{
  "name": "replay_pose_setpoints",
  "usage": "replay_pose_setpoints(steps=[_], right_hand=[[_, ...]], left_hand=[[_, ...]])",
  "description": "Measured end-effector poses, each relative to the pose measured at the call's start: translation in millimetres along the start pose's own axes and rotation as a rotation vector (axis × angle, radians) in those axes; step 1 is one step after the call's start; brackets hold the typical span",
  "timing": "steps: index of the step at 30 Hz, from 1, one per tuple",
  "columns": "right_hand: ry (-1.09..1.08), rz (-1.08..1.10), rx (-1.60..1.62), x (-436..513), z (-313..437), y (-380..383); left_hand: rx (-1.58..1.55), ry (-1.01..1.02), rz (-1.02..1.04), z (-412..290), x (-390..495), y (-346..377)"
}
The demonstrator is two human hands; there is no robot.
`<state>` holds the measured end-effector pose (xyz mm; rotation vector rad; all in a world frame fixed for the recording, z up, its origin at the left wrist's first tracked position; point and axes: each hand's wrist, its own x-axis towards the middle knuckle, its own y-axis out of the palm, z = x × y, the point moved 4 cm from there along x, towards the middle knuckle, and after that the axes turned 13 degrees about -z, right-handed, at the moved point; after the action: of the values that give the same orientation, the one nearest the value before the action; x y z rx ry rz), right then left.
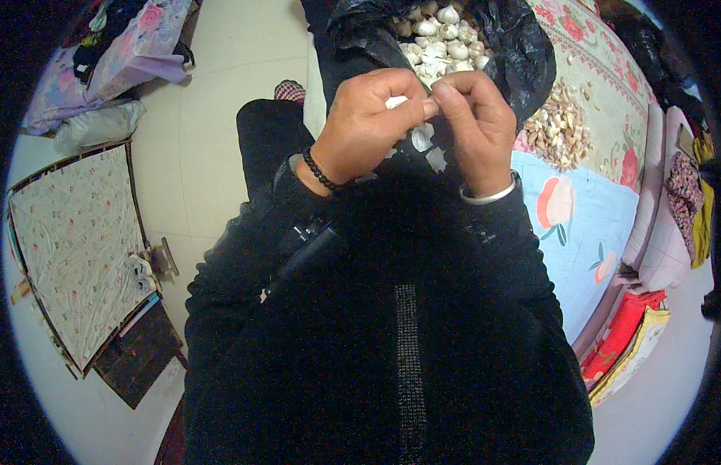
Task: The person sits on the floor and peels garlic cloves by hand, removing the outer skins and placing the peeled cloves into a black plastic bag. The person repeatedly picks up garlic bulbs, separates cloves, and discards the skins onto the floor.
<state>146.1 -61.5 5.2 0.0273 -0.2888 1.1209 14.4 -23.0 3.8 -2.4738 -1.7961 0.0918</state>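
My left hand (pixel 375 119), with a dark bead bracelet at its wrist, curls around a white piece of garlic (pixel 397 102), mostly hidden by the fingers. My right hand (pixel 479 119), with a silver bangle, has its thumb and index finger pinched against the left thumb tip. Whatever lies between those fingertips is too small to make out. Just beyond both hands, a black plastic bag (pixel 526 58) gapes around several whole garlic bulbs (pixel 448 40). Papery garlic skins (pixel 422 138) lie below my hands on dark cloth. To the right, loose garlic cloves (pixel 561 128) form a heap.
The cloves rest on a floral cloth (pixel 613 99), beside a light blue fabric (pixel 587 232) with fruit motifs. Folded red bedding (pixel 622 331) sits at the right edge. Leftward are a tiled floor (pixel 221 46), a cloth-covered table (pixel 75 232) and a plastic bag (pixel 102 125).
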Motion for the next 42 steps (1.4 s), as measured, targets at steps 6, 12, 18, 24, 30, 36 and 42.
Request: replay_pose_setpoints(steps=[6,12,18,24,30,36,42], right_hand=[[0.575,-0.098,0.513,-0.3,-19.7,1.5],[0.758,0.023,0.851,4.7,-33.7,-8.6],[0.755,0.116,0.880,6.6,-42.4,-24.7],[0.616,-0.078,0.514,12.2,-58.2,-102.2],[0.206,-0.343,-0.716,34.8,-80.3,-202.3],[0.031,-0.239,-0.825,33.9,-38.6,-169.2],[0.501,0.201,0.149,-4.0,-6.0,-39.6]], left_hand=[[-0.013,-0.001,0.021,-0.9,3.9,2.2],[-0.109,-0.187,0.064,3.7,-1.6,0.6],[0.134,0.010,0.216,13.3,8.1,14.8],[-0.168,-0.340,0.280,26.4,5.4,15.6],[-0.533,-0.461,0.269,27.3,3.1,11.4],[-0.488,-0.293,0.258,19.2,4.9,16.2],[-0.432,-0.080,0.214,1.0,7.3,25.9]])
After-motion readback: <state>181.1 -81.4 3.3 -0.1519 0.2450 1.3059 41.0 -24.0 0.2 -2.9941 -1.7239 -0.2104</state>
